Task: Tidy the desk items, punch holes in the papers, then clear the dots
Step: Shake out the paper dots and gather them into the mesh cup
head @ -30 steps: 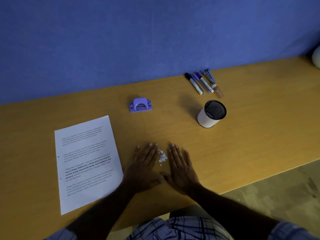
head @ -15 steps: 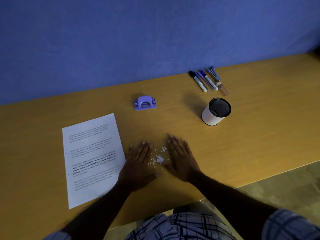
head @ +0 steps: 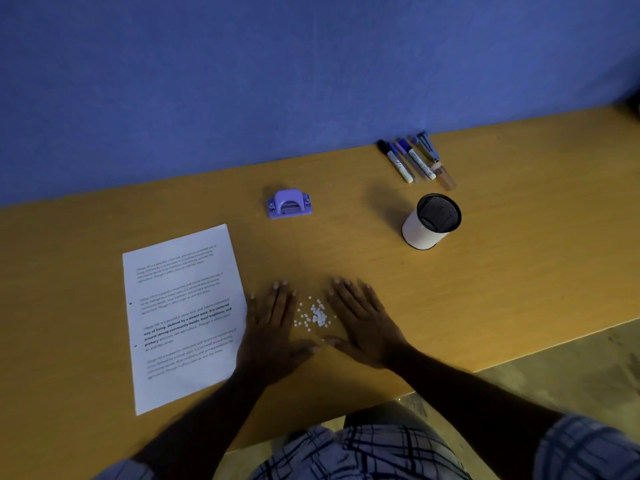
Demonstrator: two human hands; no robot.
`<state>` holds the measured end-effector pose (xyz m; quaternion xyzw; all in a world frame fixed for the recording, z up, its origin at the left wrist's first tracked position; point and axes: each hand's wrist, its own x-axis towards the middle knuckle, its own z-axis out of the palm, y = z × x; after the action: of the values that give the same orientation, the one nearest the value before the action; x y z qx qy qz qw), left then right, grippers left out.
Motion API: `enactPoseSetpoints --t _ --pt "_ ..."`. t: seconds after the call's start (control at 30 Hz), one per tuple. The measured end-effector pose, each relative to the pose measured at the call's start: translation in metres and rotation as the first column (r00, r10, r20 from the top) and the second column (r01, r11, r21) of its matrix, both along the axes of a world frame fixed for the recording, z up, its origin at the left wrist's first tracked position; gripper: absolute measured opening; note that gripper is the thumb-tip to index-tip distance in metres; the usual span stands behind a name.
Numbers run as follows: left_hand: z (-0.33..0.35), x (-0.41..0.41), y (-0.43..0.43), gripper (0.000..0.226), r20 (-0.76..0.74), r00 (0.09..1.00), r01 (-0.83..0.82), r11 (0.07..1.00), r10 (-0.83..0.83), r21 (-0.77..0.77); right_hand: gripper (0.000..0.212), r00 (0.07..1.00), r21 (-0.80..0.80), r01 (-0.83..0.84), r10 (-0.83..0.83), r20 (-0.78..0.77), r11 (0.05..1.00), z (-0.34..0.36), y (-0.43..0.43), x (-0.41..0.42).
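Corralling the dots: your left hand and right hand lie flat on the surface, fingers straight, slightly spread, flanking the loose heap. Clearing step, likely. Next: close palms inward, keeping edges down so none slip under.

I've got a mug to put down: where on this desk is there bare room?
Bare desk lies right of the cup and markers; also left of the punch, between paper and wall; and between punch and cup. Crowded in front: the left hand and right hand lie flat either side of the dots.
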<state>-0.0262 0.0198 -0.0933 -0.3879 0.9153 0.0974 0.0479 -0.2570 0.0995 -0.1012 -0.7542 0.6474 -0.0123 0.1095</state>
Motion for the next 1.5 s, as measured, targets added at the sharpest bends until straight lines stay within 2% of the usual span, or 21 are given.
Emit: enactPoseSetpoints --t 0.13,0.37,0.5,0.6,0.67,0.77,1.0,1.13,1.2,1.4,1.5 --pt "0.0 -0.007 0.004 0.098 -0.009 0.998 0.056 0.998 -0.056 0.002 0.087 0.998 -0.018 0.069 -0.069 0.01 0.997 -0.002 0.012 -0.003" --pt "0.005 -0.035 0.017 0.09 -0.01 0.99 0.141 0.99 -0.141 -0.005 0.08 0.996 -0.014 0.08 -0.079 0.052 0.997 -0.001 0.015 0.0" --pt "0.007 -0.029 0.015 0.096 -0.01 0.988 0.152 0.988 -0.152 -0.002 0.091 0.993 -0.035 0.095 -0.092 0.071 0.995 0.0 0.014 0.0" --pt "0.007 -0.012 0.008 0.109 -0.016 0.989 0.147 0.989 -0.148 -0.02 0.107 0.995 -0.035 0.071 -0.068 0.078 0.997 -0.001 0.005 0.008" --pt "0.008 0.0 0.003 0.119 -0.001 0.992 0.129 0.991 -0.129 -0.02 0.11 0.996 -0.016 0.043 -0.042 0.073 0.999 -0.002 -0.007 0.013" --pt "0.009 0.011 -0.002 0.125 0.028 0.993 0.118 0.993 -0.118 0.007 0.099 0.998 0.012 0.044 -0.045 0.053 0.999 -0.004 -0.019 0.016" --pt "0.011 0.011 0.001 0.112 0.04 0.995 0.094 0.995 -0.095 0.03 0.073 0.993 -0.038 0.082 -0.078 0.092 0.996 -0.005 -0.02 0.019" --pt "0.012 0.01 0.002 0.111 0.041 0.994 0.096 0.995 -0.097 0.026 0.094 0.992 -0.011 0.104 -0.103 0.073 0.994 -0.003 -0.022 0.026" --pt "0.013 0.009 0.0 0.11 0.04 0.994 0.1 0.995 -0.101 0.021 0.098 0.991 -0.01 0.118 -0.117 0.068 0.993 -0.003 -0.023 0.03" --pt "0.02 0.003 -0.004 0.107 0.012 0.994 0.106 0.994 -0.106 0.013 0.054 0.976 -0.093 0.166 -0.15 0.16 0.982 0.001 -0.025 0.028" --pt "0.022 0.002 -0.005 0.106 -0.014 0.994 0.105 0.994 -0.105 0.007 0.053 0.986 -0.104 0.056 -0.038 0.163 0.993 0.004 -0.033 0.029"
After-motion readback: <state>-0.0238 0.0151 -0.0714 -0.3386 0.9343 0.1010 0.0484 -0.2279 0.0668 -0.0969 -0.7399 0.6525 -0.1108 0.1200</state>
